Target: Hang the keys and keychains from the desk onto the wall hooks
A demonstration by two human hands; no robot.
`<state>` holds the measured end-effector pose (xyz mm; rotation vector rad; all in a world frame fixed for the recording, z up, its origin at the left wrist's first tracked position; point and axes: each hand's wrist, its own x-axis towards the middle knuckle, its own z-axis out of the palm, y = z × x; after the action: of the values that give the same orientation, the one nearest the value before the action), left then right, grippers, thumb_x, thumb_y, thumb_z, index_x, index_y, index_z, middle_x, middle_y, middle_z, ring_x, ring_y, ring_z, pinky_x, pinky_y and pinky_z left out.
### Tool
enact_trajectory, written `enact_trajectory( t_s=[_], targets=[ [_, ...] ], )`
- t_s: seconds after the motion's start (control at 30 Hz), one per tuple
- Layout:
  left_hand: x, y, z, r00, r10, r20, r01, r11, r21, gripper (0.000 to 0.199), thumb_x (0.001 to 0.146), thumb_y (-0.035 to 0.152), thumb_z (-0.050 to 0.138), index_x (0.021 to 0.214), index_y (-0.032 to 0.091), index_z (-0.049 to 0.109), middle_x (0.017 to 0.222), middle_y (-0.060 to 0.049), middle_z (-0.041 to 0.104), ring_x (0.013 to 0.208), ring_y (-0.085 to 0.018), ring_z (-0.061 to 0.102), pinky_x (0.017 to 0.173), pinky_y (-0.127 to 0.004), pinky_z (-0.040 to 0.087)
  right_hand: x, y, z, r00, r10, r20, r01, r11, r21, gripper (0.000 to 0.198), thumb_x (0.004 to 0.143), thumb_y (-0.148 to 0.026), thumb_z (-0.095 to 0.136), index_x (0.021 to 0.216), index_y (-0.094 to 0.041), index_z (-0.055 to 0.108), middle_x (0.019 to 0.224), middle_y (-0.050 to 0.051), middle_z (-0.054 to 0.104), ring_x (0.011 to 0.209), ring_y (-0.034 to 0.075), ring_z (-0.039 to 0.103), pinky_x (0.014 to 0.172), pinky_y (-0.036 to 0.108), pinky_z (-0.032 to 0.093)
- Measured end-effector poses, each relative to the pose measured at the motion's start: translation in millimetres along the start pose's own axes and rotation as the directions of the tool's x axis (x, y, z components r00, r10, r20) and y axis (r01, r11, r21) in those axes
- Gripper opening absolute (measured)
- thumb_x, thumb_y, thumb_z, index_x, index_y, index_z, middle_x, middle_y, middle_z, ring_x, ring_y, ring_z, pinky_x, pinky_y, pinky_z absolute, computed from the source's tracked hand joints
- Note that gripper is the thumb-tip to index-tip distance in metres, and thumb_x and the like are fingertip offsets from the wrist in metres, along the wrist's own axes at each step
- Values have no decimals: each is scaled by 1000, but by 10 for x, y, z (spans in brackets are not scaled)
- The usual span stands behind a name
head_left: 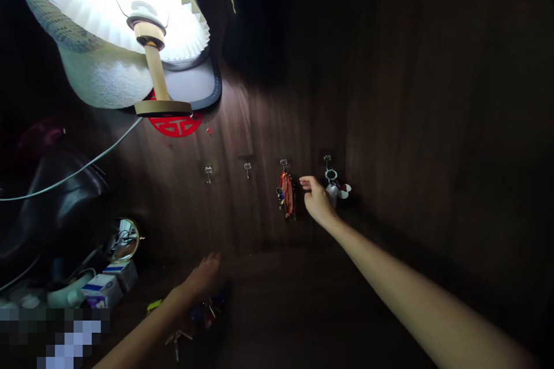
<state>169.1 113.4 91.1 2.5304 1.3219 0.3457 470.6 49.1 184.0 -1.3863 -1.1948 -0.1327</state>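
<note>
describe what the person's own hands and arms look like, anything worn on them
Both the left hand and the right hand are ungloved. The left forearm and right forearm show no sleeves, and both narrow toward the wrist. No watch or bracelet is visible. The left hand is dim and blurred, so a ring there cannot be ruled out.

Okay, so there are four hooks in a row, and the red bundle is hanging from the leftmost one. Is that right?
Not quite. The head view shows the red bundle on the third hook from the left, not the leftmost hook; there are four in a row.
</note>
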Motion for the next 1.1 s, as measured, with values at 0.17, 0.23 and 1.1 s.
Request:
enact_trajectory(
  t_s=[0.17,0.23,1.1],
  targets=[
    [712,1000,-229,946,157,-285,-282,831,-480,56,69,21,60,123,12,48,125,-15,55,116,-23,50,99,-33,37,155,221,218,956,288,54,-293,938,185,42,60,-3,40,97,-17,54,80,3,64,74,15,61,71,30,49],
    [961,1374,-240,907,97,-410,-354,703,-617,58,68,26,66,120,11,49,124,-15,55,116,-23,50,99,-32,36,135,222,299,947,305,97,-319,927,199,43,60,-3,41,98,-17,54,74,1,64,68,14,61,64,27,49],
    [1253,2098,-495,965,11,-262,-253,304,-918,19,67,33,63,66,16,57,54,4,54,39,-6,43,40,-18,37,507,-467,-240,901,-21,434,331,680,-655,49,87,-14,35,131,-36,43,112,8,58,106,26,50,84,40,38]
  ],
)
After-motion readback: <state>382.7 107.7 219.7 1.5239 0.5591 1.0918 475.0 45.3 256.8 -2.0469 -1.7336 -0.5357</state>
